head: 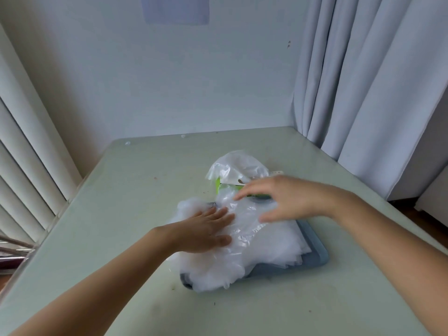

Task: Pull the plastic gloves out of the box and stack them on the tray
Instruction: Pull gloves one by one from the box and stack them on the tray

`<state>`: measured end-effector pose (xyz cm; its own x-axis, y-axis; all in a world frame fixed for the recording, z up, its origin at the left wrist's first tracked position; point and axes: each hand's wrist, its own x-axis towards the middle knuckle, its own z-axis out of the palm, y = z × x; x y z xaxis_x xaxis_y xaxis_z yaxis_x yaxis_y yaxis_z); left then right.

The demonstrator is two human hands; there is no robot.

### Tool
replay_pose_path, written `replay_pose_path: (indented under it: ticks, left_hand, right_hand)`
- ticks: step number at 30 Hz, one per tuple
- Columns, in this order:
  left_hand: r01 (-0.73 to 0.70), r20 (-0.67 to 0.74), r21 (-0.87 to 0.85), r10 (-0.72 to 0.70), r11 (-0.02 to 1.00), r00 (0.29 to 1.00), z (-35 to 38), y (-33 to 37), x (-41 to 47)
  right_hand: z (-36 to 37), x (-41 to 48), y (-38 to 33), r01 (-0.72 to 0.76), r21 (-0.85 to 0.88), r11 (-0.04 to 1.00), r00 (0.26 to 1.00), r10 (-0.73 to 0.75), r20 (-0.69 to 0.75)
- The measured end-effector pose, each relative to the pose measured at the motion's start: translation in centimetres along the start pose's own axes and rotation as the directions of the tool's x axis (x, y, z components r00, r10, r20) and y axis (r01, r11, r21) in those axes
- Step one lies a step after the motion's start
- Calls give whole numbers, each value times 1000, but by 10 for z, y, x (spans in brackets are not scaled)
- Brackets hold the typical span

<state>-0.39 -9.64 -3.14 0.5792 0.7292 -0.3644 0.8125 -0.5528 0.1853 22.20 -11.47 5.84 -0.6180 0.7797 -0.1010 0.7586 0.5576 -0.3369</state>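
Two bare hands work over a stack of plastic gloves (257, 246) that lies on a blue-grey tray (316, 254) near the middle of a pale green table (116, 214). The left hand (206, 230) lies flat, palm down, on the left part of the stack, with its fingers straight and close together, pressing on the film. The right hand (283, 198) is spread, with fingers extended and thumb apart from them, over the far edge of the stack; motion blur prevents telling whether it touches the film, and it holds nothing. The stack covers most of the tray and overhangs its left and near edges; only the right rim and the near corners stay visible. A green-and-white box (219, 185) stands just behind the tray, partly hidden by the right hand. One loose glove (238, 166) bulges upward from the top of the box. A grey curtain (363, 81) hangs at the right of the table, and a plain wall (169, 81) stands behind it.
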Motion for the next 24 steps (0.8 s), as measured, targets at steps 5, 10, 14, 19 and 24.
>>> replay_pose_path:
  ticks: [5, 10, 14, 19, 24]
  left_hand:
    - [-16, -44, -21, 15, 1000, 999, -4, 8, -3]
    - [5, -242, -454, -129, 891, 962, -14, -7, -10]
    - [12, -228, -549, -164, 836, 960, -20, -21, -17]
    - [90, -119, -528, -179, 845, 977, -26, -21, -20]
    - [135, -24, -573, -182, 809, 983, -32, -13, -18]
  right_hand:
    - [75, 6, -20, 23, -175, 984, 998, -14, 57]
    - [102, 9, -11, -162, -48, 986, 975, 153, -164]
    - [102, 11, -1, -181, 148, 972, 924, 220, -312]
    - [90, 10, 3, -234, 299, 925, 897, 324, -301]
    - [87, 5, 1, -249, 373, 894, 916, 342, -208]
